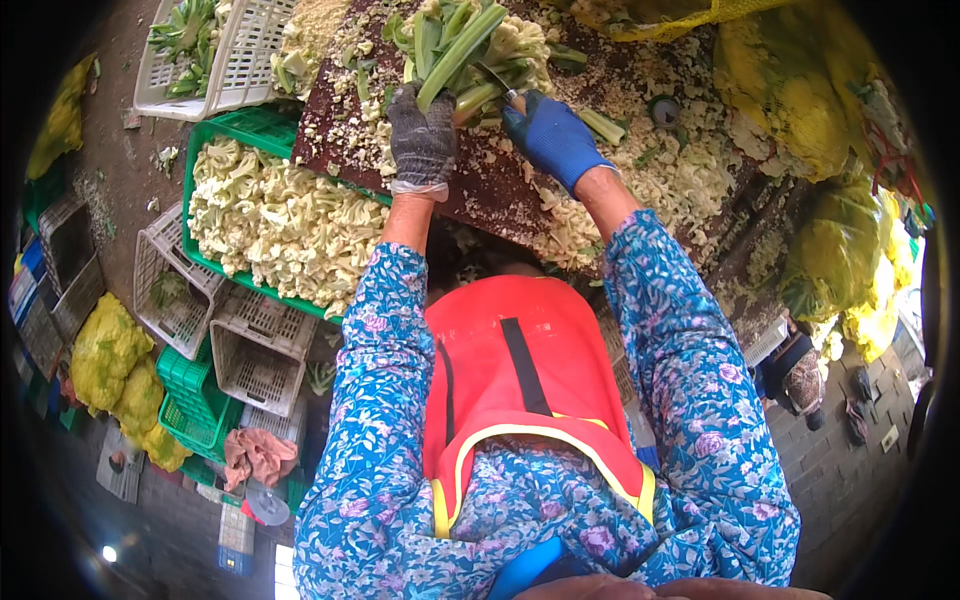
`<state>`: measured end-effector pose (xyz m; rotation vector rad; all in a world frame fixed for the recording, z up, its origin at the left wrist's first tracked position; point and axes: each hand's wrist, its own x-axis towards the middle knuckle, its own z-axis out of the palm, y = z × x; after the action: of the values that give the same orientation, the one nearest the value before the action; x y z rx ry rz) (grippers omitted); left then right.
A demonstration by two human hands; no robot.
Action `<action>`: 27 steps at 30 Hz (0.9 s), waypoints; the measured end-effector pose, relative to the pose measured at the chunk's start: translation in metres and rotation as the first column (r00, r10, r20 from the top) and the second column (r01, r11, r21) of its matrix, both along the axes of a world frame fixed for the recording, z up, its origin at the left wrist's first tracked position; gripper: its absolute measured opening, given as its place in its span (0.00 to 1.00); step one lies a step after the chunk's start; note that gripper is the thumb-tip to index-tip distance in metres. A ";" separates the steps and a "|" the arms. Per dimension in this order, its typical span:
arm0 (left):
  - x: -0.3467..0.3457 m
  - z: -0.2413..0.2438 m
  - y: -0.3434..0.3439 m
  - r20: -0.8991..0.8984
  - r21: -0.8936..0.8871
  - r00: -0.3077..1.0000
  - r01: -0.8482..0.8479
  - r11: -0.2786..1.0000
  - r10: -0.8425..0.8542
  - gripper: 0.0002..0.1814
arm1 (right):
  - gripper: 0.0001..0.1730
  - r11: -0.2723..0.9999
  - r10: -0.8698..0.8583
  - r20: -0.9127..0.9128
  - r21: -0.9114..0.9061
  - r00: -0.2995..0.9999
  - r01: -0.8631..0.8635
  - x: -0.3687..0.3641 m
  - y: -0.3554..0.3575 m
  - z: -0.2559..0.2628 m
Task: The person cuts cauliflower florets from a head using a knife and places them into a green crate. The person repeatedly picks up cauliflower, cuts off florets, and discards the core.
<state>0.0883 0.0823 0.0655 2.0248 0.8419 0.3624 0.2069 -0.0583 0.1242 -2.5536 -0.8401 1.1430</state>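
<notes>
My left hand [422,139], in a grey knit glove over a clear plastic one, grips a cauliflower head [523,49] by its green leaf stalks [461,56]. In a blue work glove, my right hand [551,139] is closed around the wooden handle of a knife [513,97]. The blade points up and left among the stalks, and its tip is hidden there. Beneath both hands lies a dark red-brown work board [495,180] strewn with cauliflower crumbs. A cut stalk piece [602,126] rests just right of my right hand.
Left of the board, a green crate [262,283] is heaped with cauliflower florets [277,217]. A white crate [247,56] holds leaf trimmings. Yellow mesh sacks [780,90] crowd the right, near a can [664,112] among the crumbs. Stacked crates [259,364] stand at lower left.
</notes>
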 end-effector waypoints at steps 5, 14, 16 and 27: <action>0.031 0.021 0.004 -0.080 -0.265 0.987 -0.159 0.951 0.143 0.28 | 0.21 0.990 -0.140 -0.215 -0.015 0.967 0.140 0.003 -0.002 0.036; 0.022 -0.015 0.002 -0.029 -0.065 0.988 -0.153 0.986 0.151 0.29 | 0.23 0.977 -0.179 -0.059 0.106 0.982 0.185 -0.007 -0.007 -0.011; 0.026 -0.033 -0.001 -0.004 -0.083 0.983 -0.183 0.980 0.184 0.26 | 0.26 0.990 -0.104 -0.047 0.092 0.993 0.108 0.003 -0.016 -0.036; 0.030 -0.003 0.005 -0.021 -0.474 0.965 -0.240 0.847 0.262 0.25 | 0.27 0.967 -0.254 -0.065 -0.045 0.965 0.251 -0.018 0.012 -0.023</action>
<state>0.1187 0.0870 0.0630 1.4494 1.0568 0.3082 0.1886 -0.0462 0.1010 -2.5411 -0.4635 1.1677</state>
